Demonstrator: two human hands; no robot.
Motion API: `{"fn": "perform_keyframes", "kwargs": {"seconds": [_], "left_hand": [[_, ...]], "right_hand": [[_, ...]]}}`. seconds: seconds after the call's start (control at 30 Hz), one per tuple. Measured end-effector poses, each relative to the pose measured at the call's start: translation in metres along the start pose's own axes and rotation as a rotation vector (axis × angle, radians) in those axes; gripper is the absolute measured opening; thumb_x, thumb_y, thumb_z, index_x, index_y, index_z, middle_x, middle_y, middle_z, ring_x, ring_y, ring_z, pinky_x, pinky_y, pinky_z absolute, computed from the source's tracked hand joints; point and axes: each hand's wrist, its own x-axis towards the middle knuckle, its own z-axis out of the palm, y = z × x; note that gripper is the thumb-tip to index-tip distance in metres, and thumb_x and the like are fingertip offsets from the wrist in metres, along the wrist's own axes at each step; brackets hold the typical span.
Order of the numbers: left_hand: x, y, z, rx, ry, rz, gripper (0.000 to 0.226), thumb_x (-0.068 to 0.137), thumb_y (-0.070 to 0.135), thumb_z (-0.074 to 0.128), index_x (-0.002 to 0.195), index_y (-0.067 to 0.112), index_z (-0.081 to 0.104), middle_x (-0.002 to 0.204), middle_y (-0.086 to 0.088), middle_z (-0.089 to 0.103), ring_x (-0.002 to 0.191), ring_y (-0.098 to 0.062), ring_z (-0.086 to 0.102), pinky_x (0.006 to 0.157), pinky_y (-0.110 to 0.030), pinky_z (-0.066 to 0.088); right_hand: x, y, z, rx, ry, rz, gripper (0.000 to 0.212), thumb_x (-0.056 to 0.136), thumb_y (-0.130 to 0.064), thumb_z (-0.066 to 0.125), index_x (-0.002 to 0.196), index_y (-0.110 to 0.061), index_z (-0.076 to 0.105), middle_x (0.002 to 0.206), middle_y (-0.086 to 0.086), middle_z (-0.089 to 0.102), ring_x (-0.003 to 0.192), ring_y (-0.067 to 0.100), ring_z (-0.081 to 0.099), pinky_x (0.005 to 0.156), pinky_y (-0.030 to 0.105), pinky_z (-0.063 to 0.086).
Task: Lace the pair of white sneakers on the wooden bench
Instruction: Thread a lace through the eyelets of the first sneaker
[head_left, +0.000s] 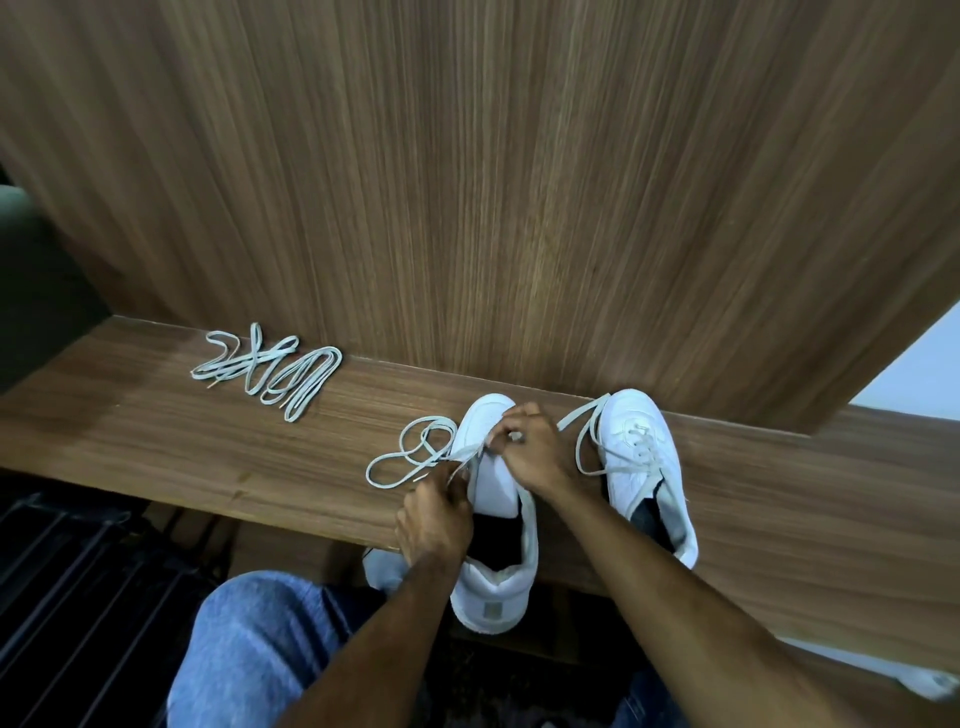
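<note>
Two white sneakers stand on the wooden bench (208, 441), toes toward the back panel. The left sneaker (498, 519) has its heel over the bench's front edge. My left hand (434, 519) pinches a white lace (410, 457) at the shoe's left side; the lace's loose part loops on the bench to the left. My right hand (530, 452) pinches at the eyelets near the toe of this shoe. The right sneaker (644, 467) is laced through its lower eyelets, with one lace end trailing toward my right hand.
A bundle of spare white laces (265, 371) lies on the bench at the left. A wooden back panel (493, 182) rises behind the bench. My knee in blue jeans (260, 639) is below the bench edge, beside a dark ribbed floor (67, 597).
</note>
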Motion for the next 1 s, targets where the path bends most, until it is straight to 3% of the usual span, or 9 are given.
{"fn": "perform_keyframes", "kwargs": {"seconds": [0.1,0.2,0.3,0.4,0.5,0.6,0.8,0.9,1.0], "left_hand": [[0.001,0.0,0.001,-0.005,-0.008,0.004,0.02,0.094,0.039,0.049,0.103,0.029,0.063,0.097,-0.014,0.068,0.095,-0.04,0.061,0.08,-0.042,0.049],[-0.001,0.002,0.001,-0.002,0.005,-0.002,0.021,0.094,0.038,0.05,0.104,0.026,0.064,0.1,-0.016,0.068,0.097,-0.041,0.06,0.08,-0.041,0.048],[-0.002,0.002,0.001,-0.003,0.005,-0.007,0.021,0.093,0.038,0.05,0.104,0.025,0.064,0.101,-0.015,0.067,0.098,-0.041,0.06,0.08,-0.041,0.047],[-0.001,0.002,0.002,-0.006,-0.005,-0.007,0.023,0.093,0.04,0.049,0.104,0.025,0.063,0.1,-0.014,0.068,0.098,-0.04,0.06,0.081,-0.042,0.049],[-0.001,0.002,0.0,-0.011,-0.003,0.022,0.02,0.094,0.037,0.05,0.106,0.029,0.063,0.1,-0.012,0.069,0.097,-0.038,0.062,0.081,-0.041,0.049],[-0.001,0.001,0.0,-0.005,0.001,0.033,0.019,0.094,0.036,0.05,0.106,0.029,0.063,0.1,-0.013,0.069,0.097,-0.038,0.061,0.08,-0.04,0.049],[-0.001,0.001,0.001,0.0,0.011,0.04,0.019,0.095,0.035,0.049,0.103,0.025,0.063,0.097,-0.014,0.068,0.095,-0.039,0.061,0.076,-0.04,0.045],[-0.002,0.002,0.001,-0.003,0.008,0.036,0.019,0.095,0.035,0.049,0.101,0.023,0.062,0.095,-0.016,0.068,0.095,-0.04,0.06,0.074,-0.038,0.042],[-0.002,0.002,0.002,0.025,0.01,0.035,0.021,0.096,0.038,0.048,0.102,0.024,0.062,0.096,-0.016,0.068,0.095,-0.039,0.06,0.074,-0.037,0.041]], "right_hand": [[0.0,-0.01,-0.028,0.457,0.33,0.13,0.014,0.085,0.002,0.058,0.075,0.001,0.068,0.093,0.01,0.055,0.081,0.007,0.056,0.077,0.019,0.042],[0.002,-0.014,-0.048,0.299,0.46,0.061,0.01,0.085,-0.006,0.058,0.083,-0.013,0.066,0.101,0.002,0.055,0.074,0.0,0.054,0.074,0.027,0.044],[-0.001,-0.015,-0.042,-0.181,0.201,-0.113,0.038,0.084,-0.022,0.063,0.121,-0.023,0.057,0.125,-0.003,0.046,0.102,0.014,0.054,0.086,0.035,0.047],[-0.004,-0.013,-0.021,-0.704,-0.121,-0.224,0.042,0.087,-0.036,0.056,0.128,-0.023,0.056,0.141,0.003,0.041,0.138,0.024,0.031,0.109,0.045,0.032],[-0.007,-0.009,0.001,-0.921,-0.224,-0.197,0.039,0.091,-0.037,0.049,0.126,-0.021,0.058,0.146,0.006,0.04,0.144,0.025,0.02,0.113,0.053,0.024],[-0.004,-0.005,0.005,-0.75,-0.135,-0.194,0.026,0.092,-0.029,0.05,0.108,-0.02,0.069,0.128,0.003,0.053,0.129,0.025,0.041,0.105,0.045,0.036],[0.008,-0.021,-0.044,0.417,0.447,0.04,0.027,0.084,-0.006,0.057,0.065,-0.024,0.061,0.082,-0.01,0.05,0.075,0.008,0.055,0.076,0.034,0.043],[0.008,-0.024,-0.067,0.317,0.638,-0.044,0.02,0.084,-0.006,0.057,0.07,-0.02,0.058,0.084,-0.011,0.05,0.071,0.002,0.051,0.071,0.031,0.041],[0.002,-0.014,-0.055,-0.121,0.405,-0.111,0.03,0.079,-0.018,0.056,0.108,-0.023,0.062,0.115,-0.005,0.052,0.101,0.018,0.056,0.083,0.039,0.047]]}}
